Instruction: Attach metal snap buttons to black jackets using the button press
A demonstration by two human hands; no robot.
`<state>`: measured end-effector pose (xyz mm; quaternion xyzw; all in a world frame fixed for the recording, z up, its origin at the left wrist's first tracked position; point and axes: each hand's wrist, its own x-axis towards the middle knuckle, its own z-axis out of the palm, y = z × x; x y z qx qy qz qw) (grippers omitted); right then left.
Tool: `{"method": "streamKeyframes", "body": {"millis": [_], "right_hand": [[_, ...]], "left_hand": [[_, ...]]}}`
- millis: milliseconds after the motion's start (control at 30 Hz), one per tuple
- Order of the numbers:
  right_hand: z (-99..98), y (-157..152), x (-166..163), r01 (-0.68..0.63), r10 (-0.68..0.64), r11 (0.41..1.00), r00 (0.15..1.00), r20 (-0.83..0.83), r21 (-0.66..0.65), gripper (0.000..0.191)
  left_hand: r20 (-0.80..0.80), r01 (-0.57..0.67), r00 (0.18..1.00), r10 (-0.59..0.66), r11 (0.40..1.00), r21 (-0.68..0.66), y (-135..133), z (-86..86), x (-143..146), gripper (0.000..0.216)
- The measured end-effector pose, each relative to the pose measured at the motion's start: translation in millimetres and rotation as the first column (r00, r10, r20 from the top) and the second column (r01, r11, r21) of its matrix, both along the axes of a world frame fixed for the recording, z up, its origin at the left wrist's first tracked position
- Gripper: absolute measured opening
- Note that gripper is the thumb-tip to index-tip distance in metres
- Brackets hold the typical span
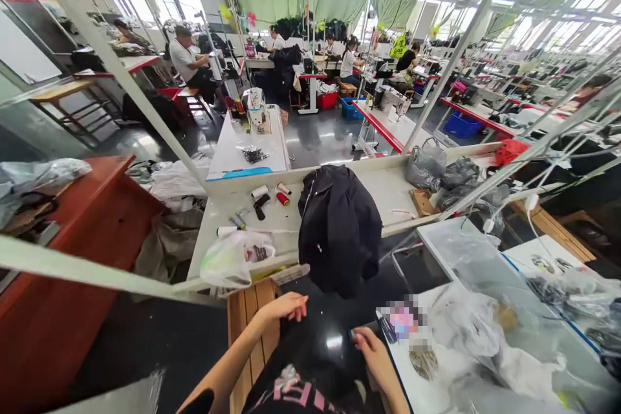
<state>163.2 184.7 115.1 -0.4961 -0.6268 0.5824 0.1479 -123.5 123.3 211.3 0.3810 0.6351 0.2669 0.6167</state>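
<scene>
In the head view my left hand [288,306] hangs over a wooden slatted bench [237,323], with its fingers loosely bent and nothing visible in them. My right hand [369,344] is beside the corner of the white table on the right, its fingers closed. A small bluish-dark bit shows at its fingertips, too small to name. Ahead of both hands, a black jacket [339,226] with a zip lies draped over the front edge of the pale trough-like table [392,197]. Neither hand touches the jacket.
Thread spools [282,198] and a plastic bag [230,257] lie left of the jacket. Grey plastic bags [427,165] sit at the right. A white table [395,362] holds clear plastic. Slanted metal poles [140,103] cross the view. Several people sit at sewing machines beyond.
</scene>
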Motion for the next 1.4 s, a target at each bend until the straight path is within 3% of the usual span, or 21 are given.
{"method": "streamKeyframes", "body": {"millis": [67, 133, 167, 267, 400, 500, 567, 667, 767, 867, 933, 1000, 1100, 1200, 1233, 1300, 1400], "right_hand": [[7.1, 36.8, -36.8, 0.277, -0.272, 0.957, 0.960, -0.074, 0.085, 0.049], [24.5, 69.2, -70.7, 0.536, -0.514, 0.820, 0.844, -0.151, 0.201, 0.046], [35.2, 82.8, -84.8, 0.622, -0.593, 0.740, 0.783, -0.189, 0.254, 0.044], [65.1, 114.8, -111.3, 0.736, -0.687, 0.567, 0.670, -0.282, 0.369, 0.035], [81.8, 154.7, -114.2, 0.780, -0.717, 0.475, 0.611, -0.336, 0.406, 0.028], [82.9, 197.5, -105.2, 0.812, -0.722, 0.486, 0.582, -0.375, 0.323, 0.027], [83.7, 234.9, -100.0, 0.799, -0.706, 0.542, 0.602, -0.373, 0.263, 0.030], [82.6, 306.0, -100.3, 0.620, -0.574, 0.723, 0.784, -0.235, 0.303, 0.036], [66.0, 388.4, -114.1, 0.327, -0.365, 0.867, 0.931, 0.032, 0.375, 0.037], [28.3, 458.4, -138.3, 0.207, -0.281, 0.909, 0.946, 0.164, 0.362, 0.030], [3.6, 485.5, -158.4, 0.163, -0.234, 0.926, 0.955, 0.182, 0.340, 0.030], [-6.8, 497.4, -182.6, 0.095, -0.154, 0.944, 0.973, 0.170, 0.316, 0.036], [12.0, 507.0, -233.5, -0.077, 0.044, 0.929, 0.994, 0.098, 0.363, 0.047], [34.6, 524.7, -307.5, -0.359, 0.319, 0.743, 0.932, 0.173, 0.565, 0.062], [32.7, 530.4, -333.7, -0.424, 0.352, 0.710, 0.905, 0.238, 0.563, 0.069], [9.6, 536.1, -377.9, -0.538, 0.391, 0.704, 0.839, 0.379, 0.464, 0.083], [-56.0, 529.0, -408.1, -0.608, 0.397, 0.701, 0.767, 0.504, 0.373, 0.080]], "left_hand": [[-0.039, 0.022, 0.999, -0.018, 0.994, 0.103, 46.2, 18.9, -36.8, 0.044], [-0.137, 0.035, 0.990, 0.011, 0.944, 0.328, 89.8, 44.0, -63.6, 0.042], [-0.213, 0.066, 0.976, 0.036, 0.888, 0.455, 110.1, 56.5, -72.6, 0.037], [-0.392, 0.174, 0.912, 0.119, 0.754, 0.633, 167.3, 82.5, -86.2, 0.028], [-0.564, 0.290, 0.813, 0.141, 0.743, 0.603, 245.6, 84.3, -89.3, 0.026], [-0.648, 0.296, 0.736, 0.195, 0.768, 0.568, 309.4, 77.2, -86.0, 0.031], [-0.695, 0.303, 0.681, 0.230, 0.775, 0.554, 350.9, 71.0, -79.4, 0.038], [-0.780, 0.346, 0.588, 0.214, 0.805, 0.482, 402.5, 48.9, -64.4, 0.057], [-0.855, 0.382, 0.503, 0.128, 0.854, 0.353, 435.0, 5.5, -50.4, 0.069], [-0.884, 0.387, 0.466, 0.047, 0.887, 0.251, 448.1, -36.2, -43.6, 0.065], [-0.882, 0.377, 0.469, 0.041, 0.894, 0.242, 445.2, -45.6, -42.3, 0.061], [-0.876, 0.362, 0.480, 0.046, 0.899, 0.246, 431.3, -36.5, -40.8, 0.057], [-0.854, 0.393, 0.519, 0.018, 0.883, 0.257, 394.2, -5.8, -34.7, 0.058], [-0.822, 0.499, 0.568, -0.032, 0.808, 0.314, 357.7, 4.5, -28.9, 0.059], [-0.808, 0.500, 0.589, -0.010, 0.790, 0.354, 349.5, -2.0, -28.2, 0.059], [-0.755, 0.438, 0.647, 0.103, 0.761, 0.478, 340.6, -28.5, -28.6, 0.058], [-0.645, 0.286, 0.703, 0.299, 0.712, 0.641, 342.9, -82.2, -29.2, 0.056]]}}
